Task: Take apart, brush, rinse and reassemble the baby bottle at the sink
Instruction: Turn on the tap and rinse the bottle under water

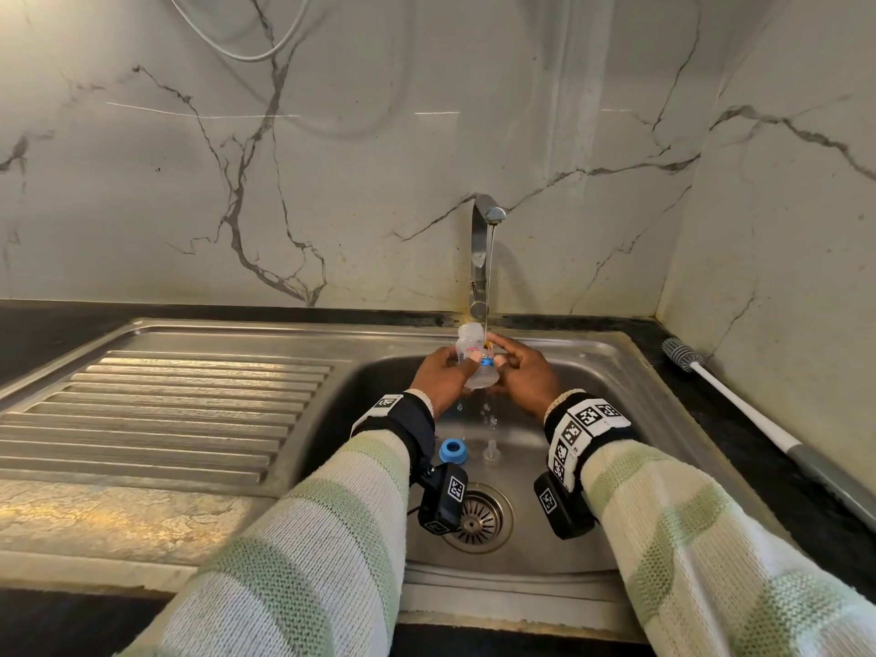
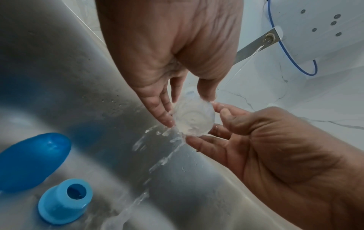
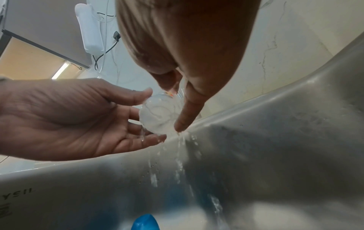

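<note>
I hold the clear baby bottle (image 1: 475, 360) upright over the sink basin (image 1: 611, 395), under a thin stream from the tap (image 1: 481, 248). My left hand (image 1: 448, 372) grips its left side, thumb and fingers around the body. My right hand (image 1: 514, 365) holds the right side, index finger stretched toward the neck. From below, the round bottle base (image 2: 194, 120) sits between the left hand (image 2: 173, 99) and the right hand (image 2: 220, 124); water runs off it. The right wrist view shows the same base (image 3: 159, 115). The blue collar ring (image 1: 452, 451) and clear nipple (image 1: 491, 455) lie on the basin floor.
A blue cap (image 2: 29, 160) lies beside the collar (image 2: 65, 200) in the basin. The drain strainer (image 1: 476, 519) is under my wrists. A white-handled bottle brush (image 1: 739, 405) lies on the dark counter at right. The ribbed draining board (image 1: 166, 405) spreads left.
</note>
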The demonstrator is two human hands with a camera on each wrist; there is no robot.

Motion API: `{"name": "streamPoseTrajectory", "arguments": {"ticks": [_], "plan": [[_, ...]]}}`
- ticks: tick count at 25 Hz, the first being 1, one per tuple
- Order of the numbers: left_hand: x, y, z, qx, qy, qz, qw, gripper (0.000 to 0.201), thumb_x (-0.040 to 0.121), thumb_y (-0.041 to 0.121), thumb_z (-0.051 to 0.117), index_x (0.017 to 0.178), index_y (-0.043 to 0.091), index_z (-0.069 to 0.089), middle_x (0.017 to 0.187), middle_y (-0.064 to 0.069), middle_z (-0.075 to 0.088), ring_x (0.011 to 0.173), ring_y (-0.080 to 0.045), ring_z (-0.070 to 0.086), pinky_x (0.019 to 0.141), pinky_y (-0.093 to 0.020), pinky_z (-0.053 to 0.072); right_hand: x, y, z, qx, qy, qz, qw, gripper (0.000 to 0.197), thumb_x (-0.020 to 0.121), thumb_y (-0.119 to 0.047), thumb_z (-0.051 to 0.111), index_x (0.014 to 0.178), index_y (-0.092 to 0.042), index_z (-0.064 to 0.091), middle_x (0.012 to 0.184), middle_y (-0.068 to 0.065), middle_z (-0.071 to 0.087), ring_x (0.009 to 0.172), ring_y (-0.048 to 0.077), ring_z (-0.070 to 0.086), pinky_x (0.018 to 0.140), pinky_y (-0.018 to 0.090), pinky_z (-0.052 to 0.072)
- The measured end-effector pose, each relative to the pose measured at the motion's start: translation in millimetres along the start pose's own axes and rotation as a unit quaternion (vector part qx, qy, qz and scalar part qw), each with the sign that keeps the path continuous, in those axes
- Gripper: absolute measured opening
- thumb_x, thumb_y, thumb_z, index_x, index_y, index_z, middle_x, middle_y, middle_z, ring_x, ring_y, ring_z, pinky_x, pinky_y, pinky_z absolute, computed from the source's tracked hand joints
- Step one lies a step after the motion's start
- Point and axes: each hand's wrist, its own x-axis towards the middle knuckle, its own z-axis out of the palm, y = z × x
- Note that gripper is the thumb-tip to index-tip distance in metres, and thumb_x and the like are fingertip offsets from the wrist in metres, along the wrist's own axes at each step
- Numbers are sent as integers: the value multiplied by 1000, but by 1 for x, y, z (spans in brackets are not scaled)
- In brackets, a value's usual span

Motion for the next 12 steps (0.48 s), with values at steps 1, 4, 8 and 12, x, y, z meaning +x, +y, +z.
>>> {"name": "streamPoseTrajectory", "arguments": {"ticks": [1,4,8,12], "plan": [[1,0,-1,8,0,7,1000,33,97,20,60,127,8,56,119,-12,66,107,-27,66,96,-42,54,0,0,0,-3,6,-5,1000,48,97,-5,52,141,-24,48,136,6,58,109,21,64,89,43,57],[3,0,-5,39,3,18,999,35,95,12,61,129,7,56,121,-11,66,109,-23,65,101,-41,51,-2,0,2,-30,13,-17,999,59,87,-6,69,141,-17,48,126,6,64,108,20,64,90,43,56],[0,1,-3,43,-16,5,999,30,81,17,65,111,15,63,112,-9,69,106,-25,66,100,-45,51,-6,0,0,-31,-7,-12,999,62,78,-8,78,135,-15,53,118,5,67,104,20,65,91,40,56],[0,0,-3,60,-10,5,998,43,81,29,72,119,17,57,113,-6,68,105,-23,66,97,-44,52,-5,0,1,-62,-4,-22,998,60,76,-17,81,130,-21,54,110,-2,63,100,17,63,86,40,57]]}}
